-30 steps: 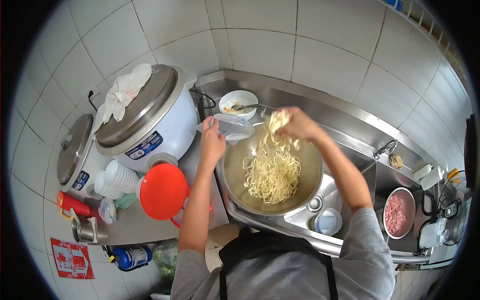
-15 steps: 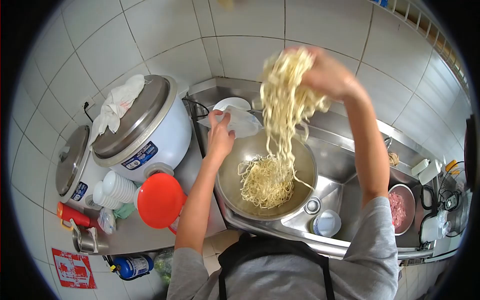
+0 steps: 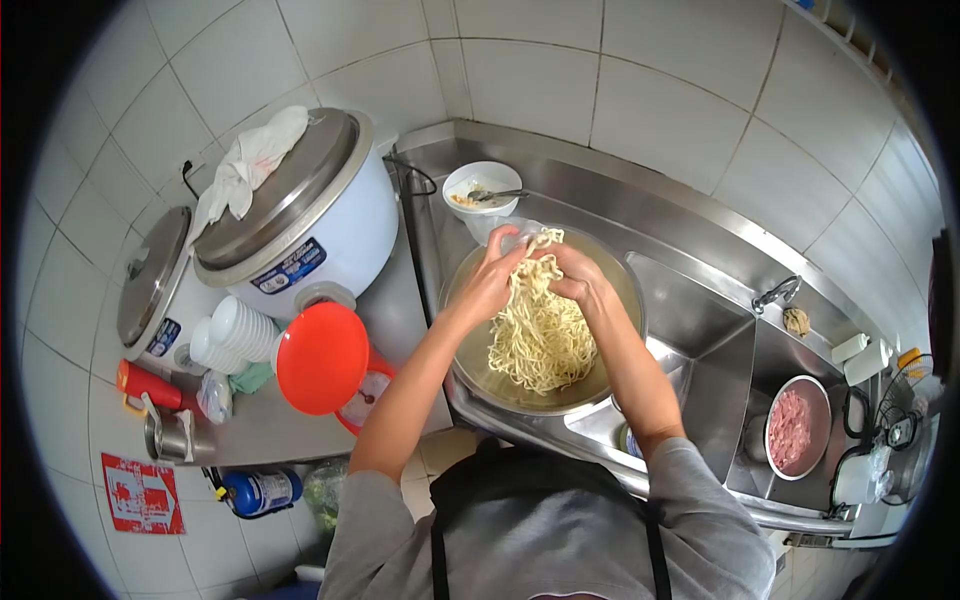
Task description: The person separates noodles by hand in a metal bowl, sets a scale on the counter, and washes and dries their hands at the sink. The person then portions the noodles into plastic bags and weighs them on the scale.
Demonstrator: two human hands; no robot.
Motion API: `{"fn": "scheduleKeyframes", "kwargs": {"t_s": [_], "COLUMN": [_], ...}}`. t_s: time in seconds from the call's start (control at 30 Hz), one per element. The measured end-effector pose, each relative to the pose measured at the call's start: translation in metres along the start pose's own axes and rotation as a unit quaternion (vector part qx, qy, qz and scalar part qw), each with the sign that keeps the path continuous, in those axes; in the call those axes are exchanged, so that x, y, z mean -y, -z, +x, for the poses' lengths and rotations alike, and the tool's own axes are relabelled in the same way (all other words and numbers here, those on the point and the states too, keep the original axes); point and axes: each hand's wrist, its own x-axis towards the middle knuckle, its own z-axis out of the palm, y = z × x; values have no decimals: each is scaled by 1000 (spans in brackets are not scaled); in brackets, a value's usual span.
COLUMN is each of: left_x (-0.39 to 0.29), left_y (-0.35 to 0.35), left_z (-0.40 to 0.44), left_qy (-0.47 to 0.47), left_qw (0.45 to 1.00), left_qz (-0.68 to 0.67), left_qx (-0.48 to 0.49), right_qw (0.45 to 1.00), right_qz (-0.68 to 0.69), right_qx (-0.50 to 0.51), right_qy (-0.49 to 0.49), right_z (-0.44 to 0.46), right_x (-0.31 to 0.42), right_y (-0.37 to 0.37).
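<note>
Pale yellow noodles (image 3: 545, 340) lie heaped in a large metal bowl (image 3: 470, 370), and a strand bundle rises from the heap to between my hands. My left hand (image 3: 488, 280) is closed on a clear plastic bag (image 3: 515, 232) at the bowl's far left rim, close against the noodles. My right hand (image 3: 572, 272) is curled round the upper part of the noodles, over the bowl; some of its fingers are hidden. Just behind the bag stands a white bowl (image 3: 480, 180) with food scraps and a spoon (image 3: 498, 194) in it.
At right are a steel sink (image 3: 690, 300), a tap (image 3: 778, 292) and a metal bowl (image 3: 812, 392) of raw pink meat (image 3: 788, 430). To the left stand a large rice cooker (image 3: 330, 230), stacked white bowls (image 3: 240, 335) and a red basin (image 3: 322, 358).
My right hand has come down and left from high above the bowl, lowering its noodles onto the heap, beside my left hand. The white bowl behind the bag shows more fully.
</note>
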Motion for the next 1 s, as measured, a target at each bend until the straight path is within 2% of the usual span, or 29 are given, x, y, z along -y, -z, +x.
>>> {"fn": "scheduleKeyframes", "kwargs": {"t_s": [0.03,0.13,0.17,0.2,0.23,0.27,0.3,0.4,0.43,0.5,0.57,0.6,0.67,0.7,0.8,0.83,0.93,1.0], "left_x": [1,5,-2,2,9,11,13,8,8,11,-1,-5,9,16,19,32,27,20], "left_y": [-4,-8,-4,-10,-19,-25,-31,-27,-25,-19,-2,2,-11,-21,-16,-25,-17,-17], "left_z": [-2,-7,-9,-10,-10,-10,-13,-13,-13,-6,3,3,7,5,-1,-3,1,3], "left_qy": [5,9,27,15,2,-10,10,112,113,115,44,11,-29,-48,87,99,117,132], "left_qw": [1000,999,998,998,997,996,996,989,987,982,988,990,998,997,992,992,983,976], "left_qz": [-4,-43,-58,-66,-74,-84,-85,-98,-116,-152,-146,-144,-32,22,-52,-59,-122,-165], "left_qx": [-7,-9,9,4,2,1,-10,11,6,-11,-4,4,40,58,77,47,76,61], "right_qw": [996,976,982,984,936,842,572,571,635,704,750,705,603,576,742,764,782,812], "right_qz": [80,202,146,-71,-283,-481,-805,-817,-767,-710,-645,-693,-775,-796,-670,-640,-609,-550], "right_qx": [43,30,-11,-60,-105,-144,-38,-64,-72,16,112,89,40,56,36,85,59,-6], "right_qy": [4,78,121,155,182,198,152,53,-67,10,94,125,184,176,-7,-2,116,197], "right_z": [-4,-19,-3,9,14,18,31,24,5,-21,-20,-4,18,23,-7,-15,-50,-55], "right_x": [-2,-14,-27,-34,-38,-42,-28,3,22,36,36,21,-1,-4,11,24,54,48], "right_y": [-5,-26,-19,-9,-10,-8,-1,-23,-45,-53,-33,-18,1,5,-22,-24,-39,-19]}}
